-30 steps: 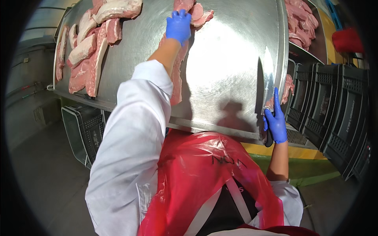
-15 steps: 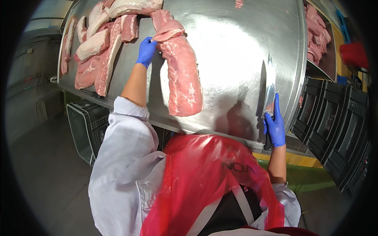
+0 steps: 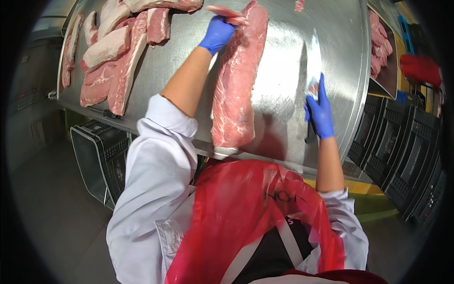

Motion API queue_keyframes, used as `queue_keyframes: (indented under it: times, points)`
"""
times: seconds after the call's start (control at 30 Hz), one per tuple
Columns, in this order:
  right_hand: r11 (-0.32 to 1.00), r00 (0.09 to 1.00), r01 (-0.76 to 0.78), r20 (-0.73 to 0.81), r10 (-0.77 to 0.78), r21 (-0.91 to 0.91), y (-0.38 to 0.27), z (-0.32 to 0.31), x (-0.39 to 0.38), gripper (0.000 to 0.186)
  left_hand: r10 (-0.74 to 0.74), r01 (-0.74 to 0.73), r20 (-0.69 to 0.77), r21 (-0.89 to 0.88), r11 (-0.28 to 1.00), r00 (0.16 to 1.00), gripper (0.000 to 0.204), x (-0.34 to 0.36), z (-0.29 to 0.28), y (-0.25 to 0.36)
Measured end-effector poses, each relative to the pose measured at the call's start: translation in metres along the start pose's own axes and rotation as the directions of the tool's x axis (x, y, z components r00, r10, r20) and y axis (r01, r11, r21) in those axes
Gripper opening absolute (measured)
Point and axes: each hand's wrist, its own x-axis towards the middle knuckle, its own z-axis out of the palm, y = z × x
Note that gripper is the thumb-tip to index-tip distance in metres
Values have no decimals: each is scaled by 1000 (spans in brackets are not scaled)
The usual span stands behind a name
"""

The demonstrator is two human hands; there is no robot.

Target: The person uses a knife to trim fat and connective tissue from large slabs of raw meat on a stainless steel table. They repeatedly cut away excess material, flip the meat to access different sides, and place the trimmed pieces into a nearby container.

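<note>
A long pink pork loin (image 3: 239, 90) lies lengthwise on the steel table in front of me, its near end close to the table's edge. At its far left side my blue-gloved left hand (image 3: 218, 35) is closed on a thin strip of meat (image 3: 227, 13), partly hidden by the fingers and smeared by motion. Whether that strip is still joined to the loin I cannot tell. On the right, my gloved right hand (image 3: 319, 112) grips a knife (image 3: 314, 54) with a black handle, its long blade pointing away from me, apart from the loin.
Several fatty pork cuts (image 3: 106, 54) are heaped on the steel table (image 3: 283, 71) at the far left. A metal bin of meat (image 3: 379, 45) stands past the right edge, with stacked black crates (image 3: 395, 146) nearer. Another dark crate (image 3: 97, 161) sits below the table at left.
My left hand has moved right and away from me, with the meat strip. The loin now lies straighter and further right. My right hand and the knife have moved further up the table.
</note>
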Motion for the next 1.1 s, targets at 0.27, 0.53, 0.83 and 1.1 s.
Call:
queue_keyframes:
  times: [0.27, 0.53, 0.83, 1.1]
  points:
    - [971, 964, 180, 225, -142, -159, -51, 125, 169, 73, 249, -318, 217, 397, 861, 944, 27, 23, -8, 13]
    - [829, 743, 9, 559, 369, -559, -77, 51, 94, 79, 47, -103, 219, 250, 963, 975, 36, 36, -28, 6]
    - [818, 768, 324, 637, 66, -475, -74, 102, 113, 76, 635, -766, 575, 642, 42, 516, 39, 74, -63, -22]
    - [773, 835, 327, 550, 33, -544, -57, 131, 127, 68, 394, -471, 260, 446, 761, 882, 24, 28, -11, 74]
